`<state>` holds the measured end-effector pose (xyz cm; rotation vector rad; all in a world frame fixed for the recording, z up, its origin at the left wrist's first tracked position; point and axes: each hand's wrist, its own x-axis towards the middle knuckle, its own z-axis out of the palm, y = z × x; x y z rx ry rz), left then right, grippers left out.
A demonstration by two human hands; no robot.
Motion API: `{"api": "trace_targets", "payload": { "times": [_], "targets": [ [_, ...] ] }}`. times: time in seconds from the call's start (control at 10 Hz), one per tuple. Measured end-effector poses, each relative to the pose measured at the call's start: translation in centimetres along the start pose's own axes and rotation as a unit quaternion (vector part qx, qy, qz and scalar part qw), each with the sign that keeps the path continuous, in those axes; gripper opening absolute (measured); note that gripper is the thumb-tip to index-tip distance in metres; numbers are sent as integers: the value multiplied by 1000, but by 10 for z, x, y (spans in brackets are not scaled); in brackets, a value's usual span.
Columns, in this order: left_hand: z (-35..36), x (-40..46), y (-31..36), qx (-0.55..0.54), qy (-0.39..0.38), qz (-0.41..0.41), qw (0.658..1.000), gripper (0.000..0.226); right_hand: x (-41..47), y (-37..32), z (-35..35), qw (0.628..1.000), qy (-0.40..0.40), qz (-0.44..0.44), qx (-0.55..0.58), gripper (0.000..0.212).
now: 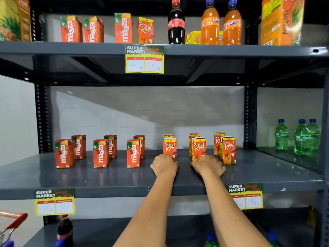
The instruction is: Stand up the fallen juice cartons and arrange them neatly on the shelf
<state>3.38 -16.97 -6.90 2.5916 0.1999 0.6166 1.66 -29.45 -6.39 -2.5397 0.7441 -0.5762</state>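
Observation:
Small juice cartons stand upright in pairs on the grey middle shelf [106,177]. Red Maaza cartons [101,153] fill the left half in three front-and-back pairs. Orange Real cartons fill the right half the same way. My left hand [164,165] wraps the base of the left front Real carton [170,147]. My right hand [208,166] is curled at the base of the middle front Real carton [198,147]. The right front Real carton [228,150] stands just beside my right hand. My fingers are hidden behind my knuckles.
The upper shelf carries more Maaza and Real cartons, a cola bottle [176,22], two orange soda bottles [210,24] and large juice boxes. Green bottles [302,138] stand at the right. Price tags hang on the shelf edges. A red cart handle [14,221] shows at lower left.

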Motion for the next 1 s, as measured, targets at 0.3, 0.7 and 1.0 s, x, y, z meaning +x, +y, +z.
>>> {"api": "trace_targets", "payload": {
  "times": [0.3, 0.7, 1.0],
  "targets": [
    [2, 2, 0, 5, 5, -2, 1000, 48, 1, -1, 0, 1000, -5, 11, 5, 66],
    [-2, -3, -1, 7, 3, -4, 1000, 47, -4, -1, -6, 1000, -17, 4, -3, 68],
    [-46, -15, -24, -39, -29, 68, 997, 40, -41, -18, -36, 997, -66, -27, 15, 60]
  ]
}}
